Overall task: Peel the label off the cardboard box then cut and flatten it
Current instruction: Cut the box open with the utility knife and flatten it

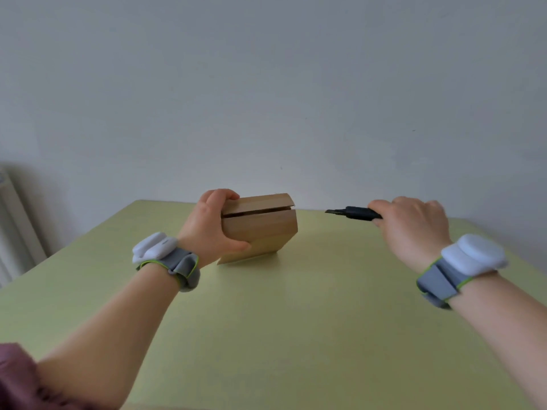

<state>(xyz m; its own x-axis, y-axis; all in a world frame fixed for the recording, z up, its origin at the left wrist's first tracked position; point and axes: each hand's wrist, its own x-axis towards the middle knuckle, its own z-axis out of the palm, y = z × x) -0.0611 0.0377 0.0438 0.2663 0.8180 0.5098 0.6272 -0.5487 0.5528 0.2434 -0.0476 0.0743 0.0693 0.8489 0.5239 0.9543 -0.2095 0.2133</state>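
Observation:
A small brown cardboard box (260, 226) stands tilted on the far part of the pale green table (296, 321), resting on its lower edge. A dark slit runs across its top face between two flaps. My left hand (210, 223) grips the box's left end, thumb below and fingers over the top. My right hand (411, 226) hovers to the right of the box, closed around a black utility knife (352, 213). The knife's blade points left toward the box, a short gap away. No label shows on the visible faces.
A plain grey-white wall (266, 84) stands right behind the table's far edge. A white radiator (11, 226) is at the left edge of view. Both wrists wear grey bands with white sensor pods.

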